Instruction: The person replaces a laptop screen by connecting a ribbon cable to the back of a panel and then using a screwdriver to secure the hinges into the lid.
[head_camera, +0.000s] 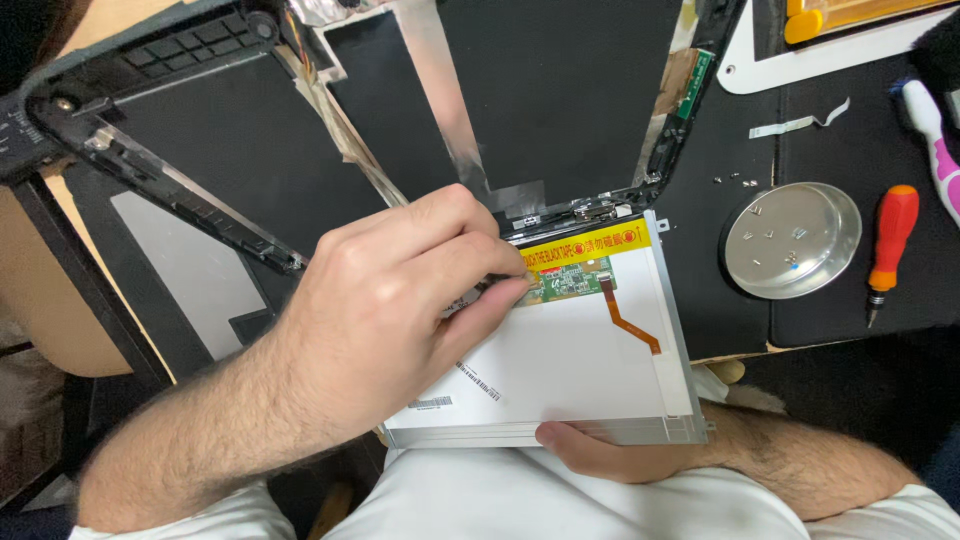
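White panel (560, 370) out of the black lid (560, 90) above it and face-down, left hand (390, 320) pinched shut at the green board (570, 282) on its top edge, right hand (600, 450) cupping its near edge, orange ribbon (630, 322) attached, loose screws in a dish (835, 215) to its right.

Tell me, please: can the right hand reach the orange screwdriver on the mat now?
Probably yes. The right hand only props the panel's lower edge, and the mat between it and the orange screwdriver is open, though the panel would lose support.
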